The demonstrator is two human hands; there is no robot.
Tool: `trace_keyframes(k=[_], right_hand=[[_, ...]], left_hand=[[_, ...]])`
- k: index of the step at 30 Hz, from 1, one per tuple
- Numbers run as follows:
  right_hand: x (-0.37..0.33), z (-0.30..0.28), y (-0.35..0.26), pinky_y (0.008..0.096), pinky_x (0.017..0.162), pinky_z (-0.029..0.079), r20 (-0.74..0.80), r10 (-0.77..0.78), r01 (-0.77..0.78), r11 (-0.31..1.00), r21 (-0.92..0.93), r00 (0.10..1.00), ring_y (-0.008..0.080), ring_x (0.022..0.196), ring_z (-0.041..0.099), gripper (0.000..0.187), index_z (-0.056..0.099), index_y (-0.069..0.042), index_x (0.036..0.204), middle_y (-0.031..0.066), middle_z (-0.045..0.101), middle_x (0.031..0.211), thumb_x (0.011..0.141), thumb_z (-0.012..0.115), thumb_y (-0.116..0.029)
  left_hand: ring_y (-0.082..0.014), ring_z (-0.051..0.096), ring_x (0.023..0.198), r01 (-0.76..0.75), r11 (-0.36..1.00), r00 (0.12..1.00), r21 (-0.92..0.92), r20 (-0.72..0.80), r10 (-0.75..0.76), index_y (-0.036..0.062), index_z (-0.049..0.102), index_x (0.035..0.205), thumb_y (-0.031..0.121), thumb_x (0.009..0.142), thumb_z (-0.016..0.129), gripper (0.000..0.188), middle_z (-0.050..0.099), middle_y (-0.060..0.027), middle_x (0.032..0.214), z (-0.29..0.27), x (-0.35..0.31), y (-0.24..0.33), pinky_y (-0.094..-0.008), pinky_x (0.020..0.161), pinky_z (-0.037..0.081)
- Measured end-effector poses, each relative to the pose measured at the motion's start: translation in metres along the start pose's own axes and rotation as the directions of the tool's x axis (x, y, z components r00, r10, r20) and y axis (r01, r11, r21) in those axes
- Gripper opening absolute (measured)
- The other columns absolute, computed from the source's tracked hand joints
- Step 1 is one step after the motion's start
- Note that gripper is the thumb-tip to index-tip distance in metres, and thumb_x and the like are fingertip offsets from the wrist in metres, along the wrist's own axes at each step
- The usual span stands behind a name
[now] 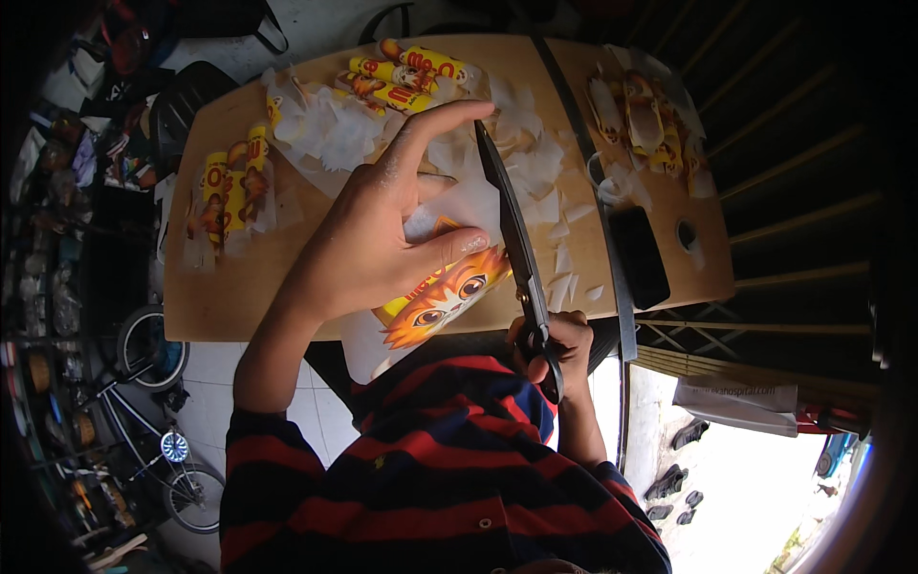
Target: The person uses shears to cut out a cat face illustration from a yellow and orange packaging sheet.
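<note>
Left grip [392, 220]: we pinch the printed sheet [459, 297] with the thumb on its face and fingers behind; the index finger extends toward the blade tips.
Printed sheet: we hold it below and right of the left grip, tilted, over the near edge of the counter [210, 306]; it bears an orange cat face on yellow.
Right grip [564, 349]: we wrap the fingers around the handles of the scissors [513, 230].
Scissors: we point the black blades away from the right grip, along the sheet's right side; we cannot tell whether blade and sheet touch.
Offcuts [335, 129]: we see pale scraps heaped beyond the left grip.
Yellow printed pieces [406, 77]: we find these past the left grip, at the far edge.
Second group of pieces [229, 196]: we see it left of the left grip.
Phone [639, 256]: we note this black slab right of and beyond the right grip.
</note>
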State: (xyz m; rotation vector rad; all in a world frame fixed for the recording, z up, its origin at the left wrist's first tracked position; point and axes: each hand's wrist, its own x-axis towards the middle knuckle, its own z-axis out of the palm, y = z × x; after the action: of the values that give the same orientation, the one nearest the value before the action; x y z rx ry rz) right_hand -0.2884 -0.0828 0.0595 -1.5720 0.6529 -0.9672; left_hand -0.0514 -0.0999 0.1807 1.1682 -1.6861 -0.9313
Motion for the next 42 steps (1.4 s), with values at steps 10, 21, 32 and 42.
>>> trace_keyframes(k=[10,21,32,42], right_hand=[[-0.009,-0.001,0.009,0.0177,0.047,0.037,-0.095,0.14,-0.134,0.989,0.068,0.986,0.0045,0.047,0.055,0.077,0.062,-0.001,0.088,-0.0042,0.054,0.051,0.063,0.068,-0.074],[-0.026,0.009,0.018,0.0193,0.041,0.038,-0.056,0.302,-0.296,0.95,0.096,0.952,0.0065,0.041,0.053,0.082,0.06,0.002,0.087,-0.0006,0.054,0.05,0.064,0.066,-0.076],[-0.123,-0.007,0.034,0.0207,0.039,0.038,0.089,0.586,-0.58,0.81,-0.086,0.805,0.0075,0.042,0.053,0.086,0.059,0.004,0.092,0.0004,0.054,0.052,0.064,0.064,-0.078],[-0.101,0.017,0.046,0.0283,0.054,0.047,0.238,0.427,-0.396,0.903,-0.17,0.872,0.0136,0.059,0.063,0.07,0.063,0.002,0.095,0.0085,0.064,0.069,0.073,0.07,-0.064]], left_hand=[[-0.0106,0.064,0.08,0.179,0.975,0.816,0.129,0.534,-0.221,0.0066,0.05,0.13,0.0,0.08,0.071,0.055,0.07,-0.0087,0.095,-0.04,0.006,-0.024,-0.0262,0.072,0.049],[-0.0194,0.047,0.111,-0.482,0.57,0.68,0.666,0.694,-0.236,0.0087,0.061,0.111,0.012,0.076,0.07,0.036,0.061,-0.0048,0.103,0.011,0.049,-0.108,-0.041,0.099,0.027],[-0.0304,0.047,0.124,0.025,0.838,0.986,0.545,-0.153,0.071,0.0021,0.061,0.113,0.008,0.086,0.061,0.027,0.058,-0.0117,0.124,0.037,-0.057,-0.169,-0.0437,0.105,0.031],[-0.0305,0.04,0.135,-0.036,0.815,0.996,0.578,-0.044,0.075,0.0022,0.063,0.118,0.004,0.086,0.058,0.032,0.051,-0.0135,0.138,0.032,-0.066,-0.175,-0.0451,0.113,0.025]])
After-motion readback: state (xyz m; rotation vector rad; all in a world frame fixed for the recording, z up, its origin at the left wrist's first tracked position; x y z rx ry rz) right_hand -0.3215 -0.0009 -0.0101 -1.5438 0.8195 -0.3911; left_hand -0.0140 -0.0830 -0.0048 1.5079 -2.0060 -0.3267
